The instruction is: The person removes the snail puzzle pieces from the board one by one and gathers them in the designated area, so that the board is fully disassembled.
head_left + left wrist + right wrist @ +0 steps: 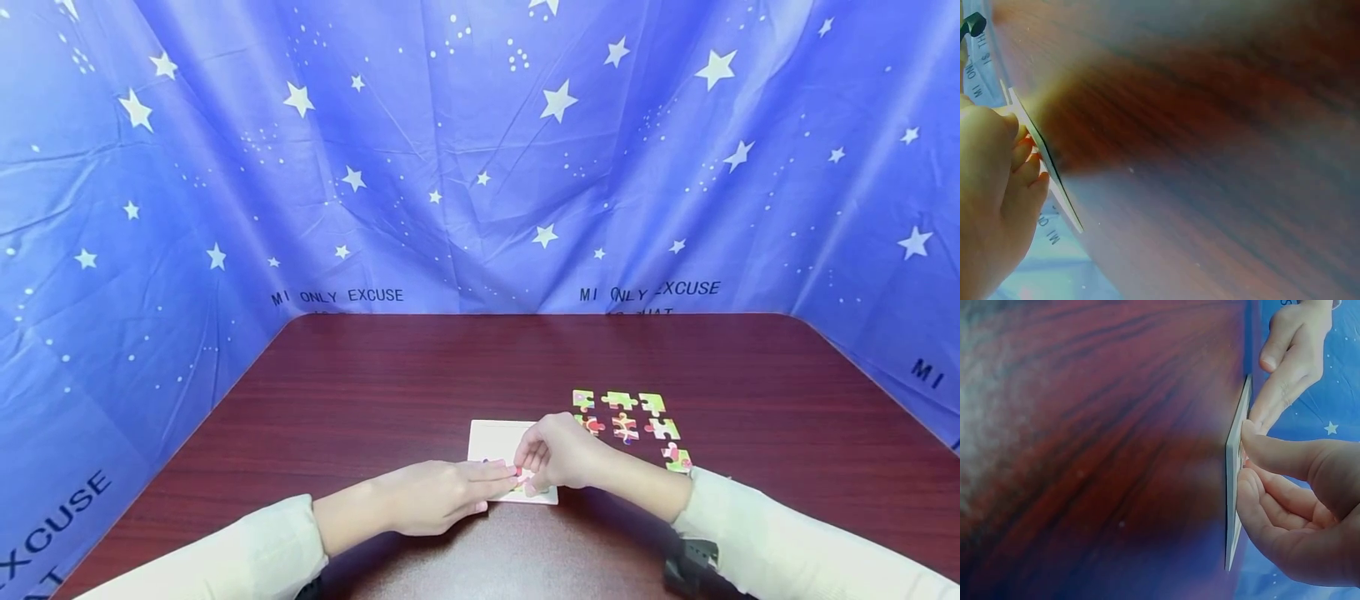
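A white puzzle board lies flat on the table near its front edge, with pink and red bits of picture showing between the hands. My left hand reaches in from the left, its fingers straight and resting on the board. From the right, my right hand bends over the board and pinches a small pink-and-red puzzle piece at the board's surface. In the right wrist view the thumb and fingers come together at the board, hiding most of that piece.
Several loose puzzle pieces, green, pink and red, lie in rows on the dark red wooden table, behind and beside the right forearm. A blue star-patterned curtain hangs around the back and sides.
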The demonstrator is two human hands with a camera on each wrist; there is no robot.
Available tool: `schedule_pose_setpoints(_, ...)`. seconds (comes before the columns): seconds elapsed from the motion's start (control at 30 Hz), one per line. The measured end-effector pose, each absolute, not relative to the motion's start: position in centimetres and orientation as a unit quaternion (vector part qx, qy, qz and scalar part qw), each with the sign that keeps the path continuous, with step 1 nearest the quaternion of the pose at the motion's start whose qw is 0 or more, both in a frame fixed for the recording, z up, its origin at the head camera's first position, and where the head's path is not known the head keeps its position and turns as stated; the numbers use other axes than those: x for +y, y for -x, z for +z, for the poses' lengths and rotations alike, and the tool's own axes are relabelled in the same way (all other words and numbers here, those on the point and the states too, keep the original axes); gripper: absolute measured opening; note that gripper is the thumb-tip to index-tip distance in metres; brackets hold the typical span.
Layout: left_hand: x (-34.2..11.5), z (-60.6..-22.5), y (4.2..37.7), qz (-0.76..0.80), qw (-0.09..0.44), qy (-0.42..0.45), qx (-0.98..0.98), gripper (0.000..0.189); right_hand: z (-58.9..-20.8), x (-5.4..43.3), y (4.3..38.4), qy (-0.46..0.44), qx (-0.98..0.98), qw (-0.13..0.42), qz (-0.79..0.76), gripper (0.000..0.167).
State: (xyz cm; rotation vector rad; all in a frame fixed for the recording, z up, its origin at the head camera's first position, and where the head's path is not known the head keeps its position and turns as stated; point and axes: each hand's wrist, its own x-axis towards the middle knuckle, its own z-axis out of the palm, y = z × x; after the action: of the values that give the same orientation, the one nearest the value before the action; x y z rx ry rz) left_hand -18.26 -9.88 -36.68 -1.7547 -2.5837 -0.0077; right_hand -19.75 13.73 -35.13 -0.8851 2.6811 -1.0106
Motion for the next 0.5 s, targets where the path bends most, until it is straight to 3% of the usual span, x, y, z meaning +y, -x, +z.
schedule_pose_setpoints(0.5,-12.0,-36.4,17.5,-0.004,-0.006,0.527,-0.85,0.046,-35.1,13.8,19.7,0.304,0.891,0.066,-0.332,0.02)
